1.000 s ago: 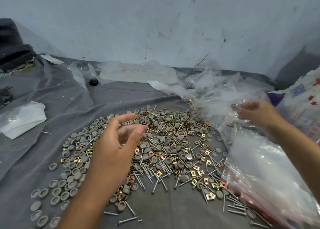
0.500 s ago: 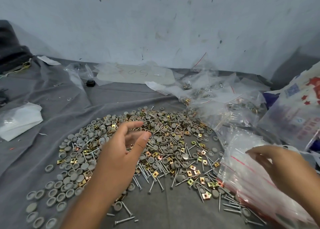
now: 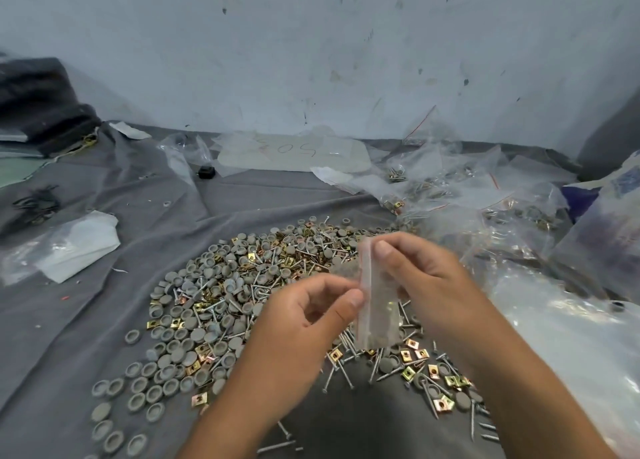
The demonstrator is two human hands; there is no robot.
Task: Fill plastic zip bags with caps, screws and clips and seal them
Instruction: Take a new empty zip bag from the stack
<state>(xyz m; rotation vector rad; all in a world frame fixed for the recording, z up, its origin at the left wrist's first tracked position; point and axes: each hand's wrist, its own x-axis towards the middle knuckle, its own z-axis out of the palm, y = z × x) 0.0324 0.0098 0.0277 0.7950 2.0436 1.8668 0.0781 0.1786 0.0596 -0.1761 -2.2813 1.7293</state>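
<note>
At centre frame, both hands held a small clear zip bag upright above the heap of grey caps, screws and brass clips on the grey cloth. The right hand gripped its right edge; the left hand pinched its left edge. The step appeared to be opening the mouth. Recommended: part the lips fully before loading, over the heap, so spills fall back.

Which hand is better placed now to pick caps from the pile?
Left, probably. The left hand only pinches the small clear plastic zip bag at its edge, nearest the grey round caps; the right hand grips the bag.
</note>
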